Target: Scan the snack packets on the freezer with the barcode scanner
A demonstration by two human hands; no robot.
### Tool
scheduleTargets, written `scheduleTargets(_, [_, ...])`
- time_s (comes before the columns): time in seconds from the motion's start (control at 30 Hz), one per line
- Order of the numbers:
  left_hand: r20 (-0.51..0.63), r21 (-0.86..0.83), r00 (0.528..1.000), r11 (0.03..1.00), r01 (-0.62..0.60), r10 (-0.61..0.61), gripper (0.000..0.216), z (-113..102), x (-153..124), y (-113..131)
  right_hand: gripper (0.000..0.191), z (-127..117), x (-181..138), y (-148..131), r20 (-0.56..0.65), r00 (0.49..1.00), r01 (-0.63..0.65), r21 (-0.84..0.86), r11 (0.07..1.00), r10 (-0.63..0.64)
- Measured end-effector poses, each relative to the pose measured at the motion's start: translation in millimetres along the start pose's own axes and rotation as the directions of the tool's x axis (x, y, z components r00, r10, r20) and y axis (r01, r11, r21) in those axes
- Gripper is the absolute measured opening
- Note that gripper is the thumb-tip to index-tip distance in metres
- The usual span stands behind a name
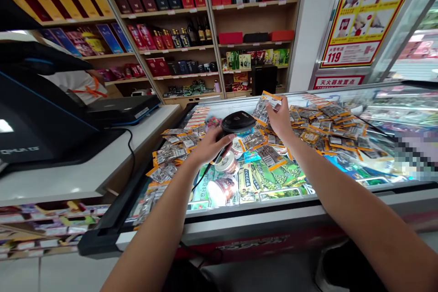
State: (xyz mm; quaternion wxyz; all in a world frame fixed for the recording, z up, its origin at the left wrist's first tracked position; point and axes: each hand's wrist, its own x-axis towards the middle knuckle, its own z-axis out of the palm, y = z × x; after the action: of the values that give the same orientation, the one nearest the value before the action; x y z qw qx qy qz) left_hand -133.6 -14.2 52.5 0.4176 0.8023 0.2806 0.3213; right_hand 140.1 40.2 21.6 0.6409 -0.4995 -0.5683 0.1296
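My left hand is wrapped round the handle of a black barcode scanner, whose head points away from me and to the right. A cord hangs from its grip. Just right of the scanner, my right hand pinches a small snack packet with orange edges and printed labels, held up at a tilt. Both hands are above the glass top of a chest freezer. Many similar packets lie heaped to the right, and another group of packets lies to the left. Tubs show through the glass.
A white counter with a dark checkout machine stands at the left. Shelves of boxes and bottles line the back. The freezer's front rim runs before me. A poster hangs at the right.
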Motion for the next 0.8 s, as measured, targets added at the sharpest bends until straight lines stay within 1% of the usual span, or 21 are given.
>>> scheduleTargets(0.13, [0.043, -0.056, 0.999, 0.998, -0.014, 0.017, 0.033, 10, -6, -2, 0.041, 0, 0, -3, 0.005, 1.0, 0.025, -0.003, 1.0, -0.025])
scheduleTargets(0.23, [0.068, -0.068, 0.998, 0.998, 0.003, 0.001, 0.031, 14, -6, -1, 0.038, -1, -2, -8, 0.013, 0.999, 0.053, -0.017, 0.998, -0.053])
scheduleTargets(0.4, [0.063, -0.091, 0.997, 0.995, 0.045, -0.039, 0.035, 16, -6, -6, 0.037, 1, -3, -8, 0.016, 1.0, 0.016, -0.013, 1.0, -0.015])
scheduleTargets(0.57, [0.066, -0.137, 0.996, 0.988, 0.072, -0.063, 0.038, 14, -7, -6, 0.039, 2, -2, -7, 0.012, 1.0, 0.019, -0.014, 1.0, -0.019])
scheduleTargets(0.63, [0.022, -0.191, 0.998, 0.979, 0.065, -0.062, 0.038, 10, -8, -2, 0.042, -6, 2, -7, 0.008, 1.0, 0.022, -0.025, 0.999, -0.021])
scheduleTargets(0.7, [-0.08, -0.286, 0.996, 0.958, 0.02, -0.044, 0.038, 3, -10, 5, 0.05, -19, 9, -5, -0.011, 1.0, 0.004, -0.116, 0.993, -0.006])
scheduleTargets(0.73, [-0.147, -0.339, 0.989, 0.941, -0.02, -0.031, 0.04, -2, -11, 8, 0.056, -28, 13, -2, -0.024, 1.0, -0.021, -0.203, 0.979, 0.016])
scheduleTargets(0.8, [-0.279, -0.435, 0.96, 0.893, -0.115, -0.012, 0.046, -14, -15, 16, 0.073, -44, 22, 8, -0.057, 0.995, -0.099, -0.413, 0.905, 0.083])
